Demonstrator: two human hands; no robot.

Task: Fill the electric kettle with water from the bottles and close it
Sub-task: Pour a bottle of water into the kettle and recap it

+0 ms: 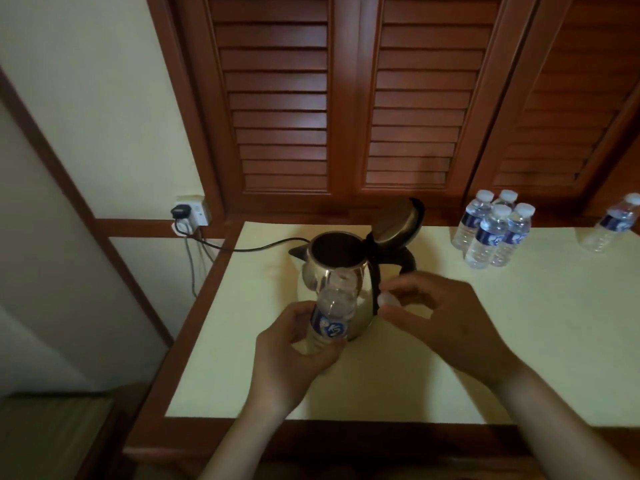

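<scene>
A steel electric kettle (pixel 317 275) stands on the pale table (pixel 519 341), its lid (pixel 398 220) swung up and open at the back. My left hand (pixel 294 355) grips a clear water bottle (pixel 332 313) with a blue label, upright in front of the kettle, its neck uncapped. My right hand (pixel 446 320) hovers just right of the kettle with a small white cap (pixel 386 299) pinched between the fingertips.
Several sealed water bottles (pixel 491 230) stand grouped at the back right, and one more bottle (pixel 613 223) near the right edge. A black cord (pixel 256 247) runs from the kettle to a wall socket (pixel 190 213) at left. Louvred wooden doors rise behind the table.
</scene>
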